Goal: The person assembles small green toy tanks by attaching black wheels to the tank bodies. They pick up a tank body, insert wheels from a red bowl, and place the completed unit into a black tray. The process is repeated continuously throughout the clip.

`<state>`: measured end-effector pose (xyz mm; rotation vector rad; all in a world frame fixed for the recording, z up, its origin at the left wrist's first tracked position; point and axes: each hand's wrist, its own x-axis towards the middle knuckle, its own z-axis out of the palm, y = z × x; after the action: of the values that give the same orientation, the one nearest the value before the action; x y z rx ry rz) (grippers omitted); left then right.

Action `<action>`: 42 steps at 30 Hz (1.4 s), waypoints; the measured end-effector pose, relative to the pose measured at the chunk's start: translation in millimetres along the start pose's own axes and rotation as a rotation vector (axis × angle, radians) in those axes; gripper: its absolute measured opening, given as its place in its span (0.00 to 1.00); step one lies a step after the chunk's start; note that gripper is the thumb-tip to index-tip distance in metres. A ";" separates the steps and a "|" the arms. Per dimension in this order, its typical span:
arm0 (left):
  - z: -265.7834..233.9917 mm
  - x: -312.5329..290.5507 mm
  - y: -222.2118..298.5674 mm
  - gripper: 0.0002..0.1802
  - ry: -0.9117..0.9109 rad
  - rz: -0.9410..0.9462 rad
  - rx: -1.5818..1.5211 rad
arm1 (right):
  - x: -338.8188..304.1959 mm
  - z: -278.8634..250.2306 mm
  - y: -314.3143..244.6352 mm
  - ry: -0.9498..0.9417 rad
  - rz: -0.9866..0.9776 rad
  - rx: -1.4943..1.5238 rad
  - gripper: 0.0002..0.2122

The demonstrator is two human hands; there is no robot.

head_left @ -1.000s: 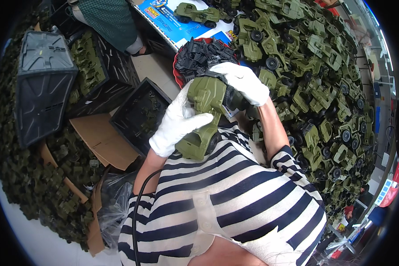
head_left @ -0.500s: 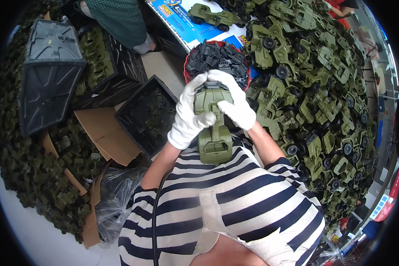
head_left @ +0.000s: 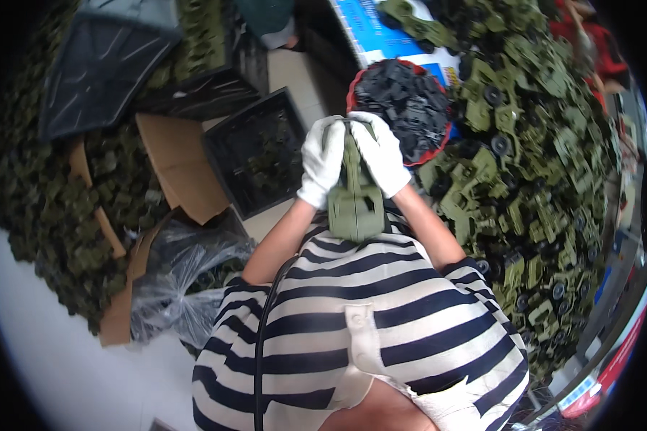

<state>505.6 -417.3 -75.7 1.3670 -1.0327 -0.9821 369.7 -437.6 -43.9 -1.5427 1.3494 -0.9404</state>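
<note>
White-gloved, my left hand [head_left: 321, 161] and right hand [head_left: 381, 154] have their fingers [head_left: 331, 138] clamped on the far end of an olive-green toy vehicle [head_left: 343, 215], one from each side. Its near end points at my striped shirt [head_left: 323, 309]. Just beyond my right hand sits a red bowl [head_left: 446, 138] heaped with dark grey parts [head_left: 402, 104]. Left of my left hand stands a black crate [head_left: 241, 129] with green pieces [head_left: 269, 158] inside; more green vehicles [head_left: 525, 133] pile up to my right.

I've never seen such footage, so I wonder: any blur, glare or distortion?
In the head view, corners go black and straight edges bend near the rim; slight blur softens the green toy vehicle; glints streak the clear plastic bag.
</note>
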 end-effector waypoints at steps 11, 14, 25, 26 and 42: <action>-135.9 -57.1 -218.2 0.53 0.793 -1.018 0.399 | 0.1 -76.1 57.2 0.147 0.016 -0.241 0.10; -142.8 -53.3 -219.4 0.47 0.826 -1.187 0.275 | -0.8 -80.7 49.8 0.171 0.018 -0.251 0.11; -44.2 83.1 -116.6 0.25 0.199 -0.506 0.186 | 60.8 -91.5 43.9 0.108 0.365 -0.880 0.28; -24.9 105.7 -99.2 0.24 0.110 -0.447 0.157 | 64.9 -91.0 46.8 0.091 0.398 -0.868 0.27; 276.7 333.4 23.8 0.60 -1.229 0.713 1.266 | 35.3 -124.5 49.1 0.483 0.408 0.272 0.10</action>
<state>330.2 -814.1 -65.0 0.9452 -3.1625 -0.4706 241.7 -490.2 -46.4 -0.8147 1.7035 -1.2139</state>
